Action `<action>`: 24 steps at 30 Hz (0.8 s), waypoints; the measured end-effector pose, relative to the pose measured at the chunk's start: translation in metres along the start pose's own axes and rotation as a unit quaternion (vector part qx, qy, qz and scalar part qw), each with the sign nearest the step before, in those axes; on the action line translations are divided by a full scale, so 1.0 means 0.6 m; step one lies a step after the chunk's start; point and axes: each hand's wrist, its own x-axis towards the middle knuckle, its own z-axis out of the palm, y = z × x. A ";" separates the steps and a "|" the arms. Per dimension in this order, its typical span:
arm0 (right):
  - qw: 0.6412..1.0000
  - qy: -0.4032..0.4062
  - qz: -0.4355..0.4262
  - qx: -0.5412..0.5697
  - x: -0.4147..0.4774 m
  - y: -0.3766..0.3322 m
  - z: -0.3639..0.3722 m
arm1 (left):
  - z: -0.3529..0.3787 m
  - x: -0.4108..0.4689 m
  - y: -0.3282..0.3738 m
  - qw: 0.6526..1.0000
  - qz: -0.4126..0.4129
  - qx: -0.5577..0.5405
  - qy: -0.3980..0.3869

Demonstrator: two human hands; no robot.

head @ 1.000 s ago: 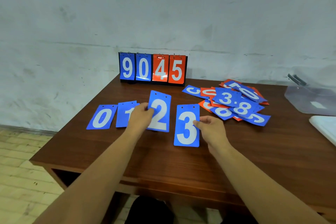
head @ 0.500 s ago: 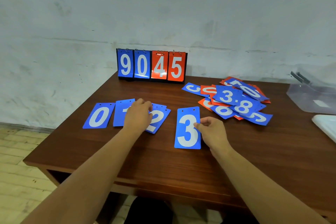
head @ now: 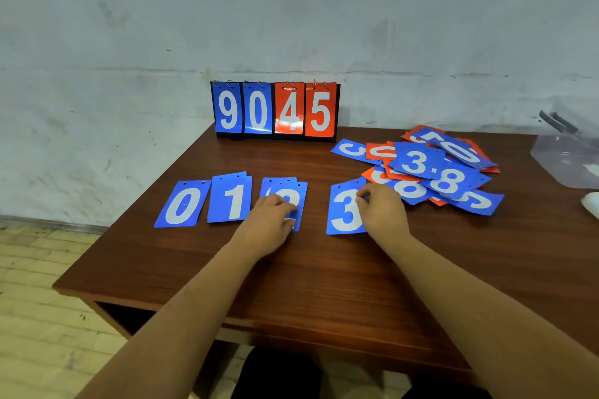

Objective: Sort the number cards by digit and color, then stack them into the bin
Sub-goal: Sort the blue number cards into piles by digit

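Blue number cards lie in a row on the brown table (head: 291, 275): a 0 card (head: 183, 204), a 1 card (head: 231, 197) with another card under it, a 2 card (head: 291, 191) on top of another blue card, and a 3 card (head: 342, 214). My left hand (head: 269, 223) covers the lower left of the 2 card, fingers curled on it. My right hand (head: 379, 210) pinches the right edge of the 3 card. A loose pile of blue and red cards (head: 434, 172) sits to the right. The clear plastic bin (head: 567, 162) stands at the far right edge.
A flip scoreboard (head: 275, 110) showing 9, 0, 4, 5 stands at the back of the table against the wall. A white object (head: 591, 204) lies at the right edge, below the bin. The table's left and front edges drop to a tiled floor.
My left hand has brought the 2 card down from upright and squared it on the other blue card. My right hand has slid up the 3 card's right edge.
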 end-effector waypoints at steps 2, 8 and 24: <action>0.997 -0.002 -0.025 -0.069 -0.004 0.007 0.002 | 0.006 0.001 0.004 1.000 -0.002 -0.007 0.020; 0.998 0.003 -0.048 -0.051 -0.011 0.033 -0.015 | 0.013 0.014 0.037 0.994 0.022 -0.015 0.108; 0.972 0.022 -0.038 -0.233 0.070 0.184 -0.094 | 0.099 0.114 0.184 0.981 0.181 -0.037 0.060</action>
